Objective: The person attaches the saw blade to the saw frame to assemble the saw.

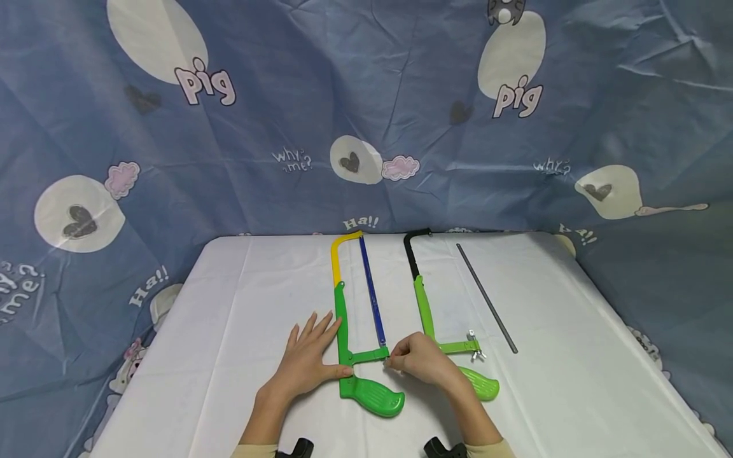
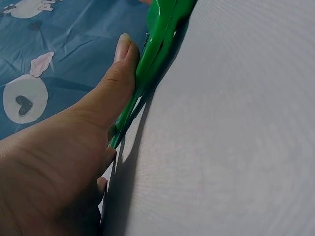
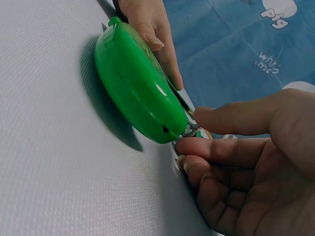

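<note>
A hacksaw with a green handle and frame (image 1: 375, 395), a yellow front arm and a blue blade (image 1: 372, 289) lies flat on the white table. My left hand (image 1: 309, 356) rests on the frame with its fingers spread and straight, thumb near the handle's top. With thumb and index finger, my right hand (image 1: 420, 359) pinches the small metal wing nut (image 3: 188, 130) at the blade's near end, mostly hidden by the fingers. In the left wrist view the left thumb (image 2: 123, 64) lies along the green frame.
To the right lies a second hacksaw (image 1: 424, 305), light green and black, with a wing nut (image 1: 478, 356) at its near arm and no blade fitted. Farther right is a loose grey blade (image 1: 487, 298). A blue printed cloth (image 1: 275, 95) hangs behind the table.
</note>
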`<state>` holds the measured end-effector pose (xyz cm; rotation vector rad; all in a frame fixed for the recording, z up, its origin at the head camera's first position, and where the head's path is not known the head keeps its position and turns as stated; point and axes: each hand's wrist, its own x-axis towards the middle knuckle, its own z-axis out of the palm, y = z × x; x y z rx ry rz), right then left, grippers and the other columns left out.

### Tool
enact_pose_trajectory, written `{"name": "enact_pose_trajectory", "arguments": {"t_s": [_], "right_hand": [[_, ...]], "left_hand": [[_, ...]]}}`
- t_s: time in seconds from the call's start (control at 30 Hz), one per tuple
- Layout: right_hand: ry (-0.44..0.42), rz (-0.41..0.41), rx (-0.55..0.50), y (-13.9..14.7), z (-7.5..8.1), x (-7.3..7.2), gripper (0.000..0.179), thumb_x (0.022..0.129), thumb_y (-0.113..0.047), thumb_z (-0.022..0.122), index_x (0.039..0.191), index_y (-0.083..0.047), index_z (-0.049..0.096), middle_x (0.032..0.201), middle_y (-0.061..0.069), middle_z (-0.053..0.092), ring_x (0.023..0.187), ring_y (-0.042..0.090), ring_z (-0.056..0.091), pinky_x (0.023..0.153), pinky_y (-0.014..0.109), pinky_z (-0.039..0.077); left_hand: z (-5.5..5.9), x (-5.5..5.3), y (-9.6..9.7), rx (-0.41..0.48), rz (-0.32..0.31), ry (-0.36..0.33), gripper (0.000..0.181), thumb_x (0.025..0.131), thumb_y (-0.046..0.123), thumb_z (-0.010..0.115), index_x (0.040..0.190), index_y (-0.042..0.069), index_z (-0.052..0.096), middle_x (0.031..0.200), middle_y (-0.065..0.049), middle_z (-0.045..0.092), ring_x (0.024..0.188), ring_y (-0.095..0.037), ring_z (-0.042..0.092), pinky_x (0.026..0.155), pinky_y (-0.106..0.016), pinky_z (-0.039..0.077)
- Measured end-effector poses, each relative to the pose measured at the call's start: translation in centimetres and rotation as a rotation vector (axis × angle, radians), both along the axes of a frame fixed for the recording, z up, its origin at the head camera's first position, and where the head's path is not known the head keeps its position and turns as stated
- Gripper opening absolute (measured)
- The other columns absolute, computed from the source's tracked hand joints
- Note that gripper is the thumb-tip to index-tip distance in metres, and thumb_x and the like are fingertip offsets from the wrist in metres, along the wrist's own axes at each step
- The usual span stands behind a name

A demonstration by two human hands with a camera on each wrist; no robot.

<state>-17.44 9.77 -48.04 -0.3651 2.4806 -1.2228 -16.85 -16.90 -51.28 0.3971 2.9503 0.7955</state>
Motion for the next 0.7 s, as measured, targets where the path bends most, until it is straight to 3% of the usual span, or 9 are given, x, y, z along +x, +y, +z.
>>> {"name": "enact_pose_trajectory", "arguments": {"t_s": [0.7], "right_hand": [[0.011, -0.031, -0.039, 0.03, -0.57, -0.07, 0.010, 0.088, -0.008, 0.068, 0.081, -0.005, 0.074, 0.071, 0.003, 0.067, 0.064, 0.012, 0.057, 0.058, 0.025, 0.048]], "left_hand": [[-0.31, 0.06, -0.02, -0.003, 0.002, 0.016, 0.110, 0.068, 0.074, 0.073, 0.156, 0.020, 0.033, 0.165, -0.006, 0.026, 0.156, -0.037, 0.009, 0.121, -0.066, 0.001]]}}
